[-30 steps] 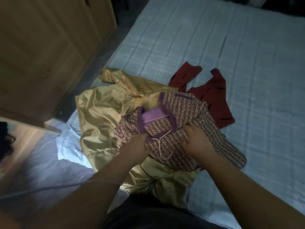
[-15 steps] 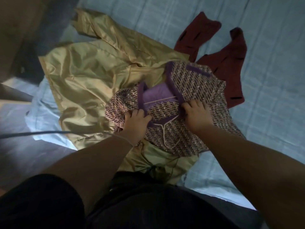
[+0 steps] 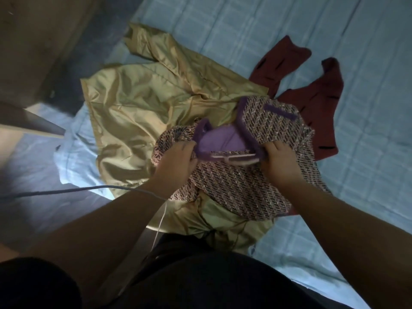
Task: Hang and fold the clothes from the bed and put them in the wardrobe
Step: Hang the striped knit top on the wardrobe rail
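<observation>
A purple-trimmed tweed jacket (image 3: 245, 188) with a lilac lining lies on top of a gold satin garment (image 3: 142, 103) on the bed. A pale hanger (image 3: 234, 159) sits at the jacket's neck opening, mostly inside it. My left hand (image 3: 176, 163) grips the jacket's left shoulder edge by the collar. On the other side my right hand (image 3: 279, 161) grips the right shoulder edge beside the hanger's end. A dark red garment (image 3: 312, 94) lies spread behind the jacket, partly under it.
The light blue checked bedsheet (image 3: 334, 30) stretches away to the far right. A wooden wardrobe (image 3: 33, 41) stands at the left with a dark strip of floor beside it. A thin white cable (image 3: 66, 191) crosses my left forearm.
My hands spread apart along the collar and lifted the neck opening, showing more lilac lining. The hanger turned from hook-down on the front to lying across the neck. The camera tilted down.
</observation>
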A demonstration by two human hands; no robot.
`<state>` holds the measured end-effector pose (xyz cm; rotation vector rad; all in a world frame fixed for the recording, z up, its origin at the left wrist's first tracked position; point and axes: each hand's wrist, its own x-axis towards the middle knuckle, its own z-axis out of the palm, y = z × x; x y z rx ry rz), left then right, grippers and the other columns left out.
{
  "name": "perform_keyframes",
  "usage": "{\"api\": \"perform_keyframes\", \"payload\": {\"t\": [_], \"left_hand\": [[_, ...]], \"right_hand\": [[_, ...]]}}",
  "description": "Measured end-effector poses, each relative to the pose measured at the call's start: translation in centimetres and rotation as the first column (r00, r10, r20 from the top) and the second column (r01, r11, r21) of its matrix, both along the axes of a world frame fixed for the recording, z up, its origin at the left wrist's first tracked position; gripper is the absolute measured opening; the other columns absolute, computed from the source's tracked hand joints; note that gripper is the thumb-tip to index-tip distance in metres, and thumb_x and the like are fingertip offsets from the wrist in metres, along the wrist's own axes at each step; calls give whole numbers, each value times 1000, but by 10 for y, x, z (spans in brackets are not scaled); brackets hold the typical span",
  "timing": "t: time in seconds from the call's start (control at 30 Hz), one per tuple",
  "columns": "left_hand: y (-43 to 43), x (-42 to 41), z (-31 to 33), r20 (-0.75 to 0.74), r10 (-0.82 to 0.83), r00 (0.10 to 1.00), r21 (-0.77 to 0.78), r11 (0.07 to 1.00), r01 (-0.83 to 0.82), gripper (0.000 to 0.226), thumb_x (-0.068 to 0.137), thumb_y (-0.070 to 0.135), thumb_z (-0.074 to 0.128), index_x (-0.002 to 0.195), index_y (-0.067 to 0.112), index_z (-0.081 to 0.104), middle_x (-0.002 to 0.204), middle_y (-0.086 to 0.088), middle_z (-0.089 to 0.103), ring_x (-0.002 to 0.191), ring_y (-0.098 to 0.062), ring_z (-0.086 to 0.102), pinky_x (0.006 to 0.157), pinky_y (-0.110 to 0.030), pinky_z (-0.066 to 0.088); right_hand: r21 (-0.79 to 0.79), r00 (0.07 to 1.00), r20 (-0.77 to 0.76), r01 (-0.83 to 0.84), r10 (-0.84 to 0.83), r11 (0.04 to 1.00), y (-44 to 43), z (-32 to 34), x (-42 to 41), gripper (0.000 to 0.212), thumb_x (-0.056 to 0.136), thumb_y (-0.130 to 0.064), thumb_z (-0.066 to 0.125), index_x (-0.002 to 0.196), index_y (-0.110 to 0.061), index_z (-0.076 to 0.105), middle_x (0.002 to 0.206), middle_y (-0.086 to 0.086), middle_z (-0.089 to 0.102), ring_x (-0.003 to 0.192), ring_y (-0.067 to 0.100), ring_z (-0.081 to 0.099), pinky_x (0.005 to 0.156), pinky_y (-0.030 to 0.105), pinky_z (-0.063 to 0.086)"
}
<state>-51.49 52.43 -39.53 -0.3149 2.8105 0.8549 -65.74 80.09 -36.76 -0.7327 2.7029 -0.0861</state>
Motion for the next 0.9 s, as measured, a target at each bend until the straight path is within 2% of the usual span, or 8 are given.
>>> {"api": "perform_keyframes", "payload": {"t": [0.07, 0.13, 0.23, 0.33, 0.43, 0.53, 0.7, 0.9], "left_hand": [[-9, -2, 16, -27, 39, 999, -94, 995, -41, 23, 94, 33, 56, 105, 14, 61, 95, -3, 63, 88, -21, 55, 75, -32, 38], [-13, -3, 34, -46, 60, 997, -190, 979, -68, 25, 95, 43, 53, 101, 21, 64, 86, 3, 63, 81, -20, 58, 71, -34, 41], [-4, 4, 61, -44, 95, 995, -142, 985, -100, 26, 95, 45, 52, 108, 25, 64, 92, 5, 64, 86, -20, 60, 75, -36, 48], [12, 25, 92, -80, 135, 988, -143, 979, -145, 27, 94, 45, 50, 110, 26, 62, 95, 4, 65, 89, -22, 61, 75, -37, 50], [35, 52, 132, -153, 206, 966, -169, 958, -231, 22, 96, 38, 53, 112, 24, 62, 90, 3, 64, 83, -22, 60, 65, -32, 42], [65, 76, 176, -229, 226, 947, -183, 945, -270, 18, 99, 35, 52, 110, 23, 59, 86, 6, 56, 77, -19, 56, 61, -30, 34], [90, 107, 248, -401, 209, 892, -213, 926, -313, 25, 99, 37, 47, 115, 23, 59, 105, 0, 65, 95, -25, 61, 69, -33, 44], [85, 145, 346, -564, 256, 785, -219, 870, -441, 20, 98, 35, 50, 110, 20, 58, 104, -3, 64, 99, -29, 60, 72, -38, 44]], "right_hand": [[-105, 1000, -1, 11, -11, 994, 2, 10, 3, 25, 86, -23, 67, 104, -8, 59, 100, 15, 53, 92, 36, 50, 79, 44, 43], [-132, 999, -40, -4, -1, 991, 5, 22, 9, 22, 88, -27, 66, 98, -8, 58, 96, 15, 52, 88, 35, 50, 76, 44, 44], [-169, 991, -129, 2, -24, 986, 11, 43, 19, 19, 89, -31, 57, 96, -13, 56, 91, 11, 55, 82, 35, 51, 69, 43, 41], [-243, 990, -137, -1, -33, 970, 18, 71, 29, 14, 90, -29, 56, 98, -16, 55, 92, 8, 57, 84, 34, 54, 71, 43, 42], [-299, 988, -156, -57, 10, 953, 28, 107, 44, 13, 92, -29, 55, 102, -20, 56, 96, 5, 60, 91, 32, 57, 80, 47, 45], [-319, 965, -257, -138, 55, 937, 41, 151, 64, 11, 93, -29, 54, 97, -19, 54, 90, 6, 59, 84, 32, 55, 74, 44, 40], [-376, 926, -364, -241, 97, 895, 52, 227, 91, 19, 95, -35, 49, 104, -19, 56, 93, 6, 62, 86, 33, 58, 73, 43, 43], [-396, 825, -546, -405, 143, 824, 25, 339, 108, 28, 95, -44, 41, 104, -21, 54, 96, 5, 61, 91, 30, 57, 79, 44, 47]]}}
